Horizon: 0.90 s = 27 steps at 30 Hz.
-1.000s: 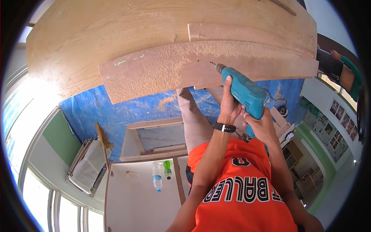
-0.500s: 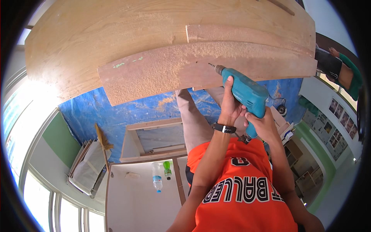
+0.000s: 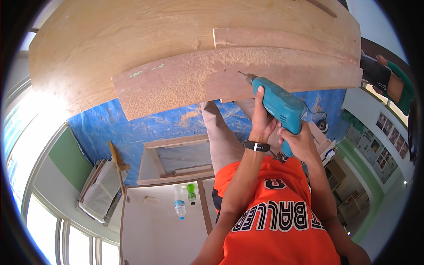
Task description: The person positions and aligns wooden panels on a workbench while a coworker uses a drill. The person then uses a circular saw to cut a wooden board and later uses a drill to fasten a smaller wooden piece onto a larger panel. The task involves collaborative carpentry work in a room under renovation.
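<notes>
A teal power drill point(image 3: 279, 100) points up and left, its bit over a long wooden board point(image 3: 172, 86). My left hand point(image 3: 263, 118) is wrapped round the drill's body from the left, thumb along its side. My right hand point(image 3: 299, 140) grips the drill's handle. The bit's tip lies close to a small dark hole in the board; whether it touches the wood I cannot tell. Sawdust covers much of the board, most thickly on its left half.
The board lies along the near edge of a large wooden tabletop point(image 3: 123, 37), beside a second plank point(image 3: 265, 39). Below are a blue floor sheet point(image 3: 101, 132), a wooden frame point(image 3: 148, 159), a broom point(image 3: 118, 161) and two bottles point(image 3: 179, 205). A person in green sleeves point(image 3: 397, 84) is at far right.
The drill and both hands have shifted very slightly to the left. The hold on the drill looks the same, and the board lies almost where it was.
</notes>
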Each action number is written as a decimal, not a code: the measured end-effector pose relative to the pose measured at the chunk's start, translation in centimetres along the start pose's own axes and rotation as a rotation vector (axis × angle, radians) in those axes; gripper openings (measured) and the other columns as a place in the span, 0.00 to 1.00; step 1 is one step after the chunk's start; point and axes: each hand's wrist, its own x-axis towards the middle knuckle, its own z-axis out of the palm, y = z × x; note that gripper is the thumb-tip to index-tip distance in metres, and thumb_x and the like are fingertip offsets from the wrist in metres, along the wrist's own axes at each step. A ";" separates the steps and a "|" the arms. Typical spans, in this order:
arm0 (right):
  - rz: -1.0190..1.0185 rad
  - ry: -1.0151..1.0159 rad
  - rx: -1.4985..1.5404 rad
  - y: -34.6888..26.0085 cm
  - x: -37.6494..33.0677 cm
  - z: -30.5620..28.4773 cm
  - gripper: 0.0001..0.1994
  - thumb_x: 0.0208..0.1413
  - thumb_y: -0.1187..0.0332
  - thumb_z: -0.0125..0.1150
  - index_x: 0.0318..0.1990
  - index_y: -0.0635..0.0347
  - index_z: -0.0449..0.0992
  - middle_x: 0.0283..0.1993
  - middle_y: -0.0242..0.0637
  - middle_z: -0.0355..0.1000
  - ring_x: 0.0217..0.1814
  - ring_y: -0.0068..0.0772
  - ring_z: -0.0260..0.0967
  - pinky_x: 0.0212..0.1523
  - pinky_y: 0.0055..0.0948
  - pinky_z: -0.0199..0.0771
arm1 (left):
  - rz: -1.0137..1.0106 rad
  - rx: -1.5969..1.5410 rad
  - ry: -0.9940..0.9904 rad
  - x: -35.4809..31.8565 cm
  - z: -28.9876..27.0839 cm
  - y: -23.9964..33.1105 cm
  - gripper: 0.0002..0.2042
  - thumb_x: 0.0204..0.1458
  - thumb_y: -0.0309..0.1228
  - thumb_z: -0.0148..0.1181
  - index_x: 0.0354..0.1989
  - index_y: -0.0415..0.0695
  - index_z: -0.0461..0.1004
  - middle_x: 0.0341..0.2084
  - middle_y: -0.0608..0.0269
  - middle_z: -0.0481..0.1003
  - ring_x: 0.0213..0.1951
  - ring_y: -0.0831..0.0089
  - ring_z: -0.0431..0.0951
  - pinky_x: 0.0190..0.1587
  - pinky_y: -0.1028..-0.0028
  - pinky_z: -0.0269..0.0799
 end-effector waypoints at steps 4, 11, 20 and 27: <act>-0.013 0.023 0.031 0.0 0.0 0.2 0.03 0.52 0.74 0.57 0.31 0.65 0.73 0.23 0.32 0.71 0.23 0.21 0.70 0.24 0.24 0.68 | -0.012 0.009 -0.008 -0.1 0.1 0.3 0.36 0.52 0.62 0.54 0.52 0.39 0.64 0.43 0.52 0.73 0.45 0.62 0.76 0.48 0.64 0.76; -0.017 0.008 0.021 0.0 -0.1 -0.1 0.03 0.52 0.74 0.57 0.31 0.65 0.73 0.23 0.33 0.71 0.24 0.21 0.70 0.25 0.24 0.68 | 0.044 0.000 0.066 -0.4 1.7 0.0 0.36 0.53 0.63 0.51 0.49 0.36 0.64 0.37 0.51 0.75 0.31 0.64 0.79 0.16 0.71 0.74; -0.048 0.034 0.034 0.8 -2.0 -0.9 0.06 0.54 0.75 0.58 0.38 0.67 0.75 0.28 0.34 0.73 0.25 0.22 0.71 0.27 0.24 0.71 | -0.115 0.072 -0.018 -1.1 0.0 -0.9 0.36 0.53 0.63 0.52 0.53 0.39 0.63 0.42 0.51 0.73 0.41 0.63 0.77 0.30 0.71 0.77; -0.198 0.147 0.209 1.9 -6.5 -1.5 0.09 0.53 0.80 0.52 0.42 0.68 0.73 0.38 0.39 0.75 0.30 0.21 0.70 0.32 0.23 0.72 | 0.019 0.198 0.004 -4.2 3.7 -2.1 0.35 0.57 0.62 0.45 0.53 0.36 0.63 0.38 0.50 0.75 0.34 0.65 0.77 0.37 0.66 0.75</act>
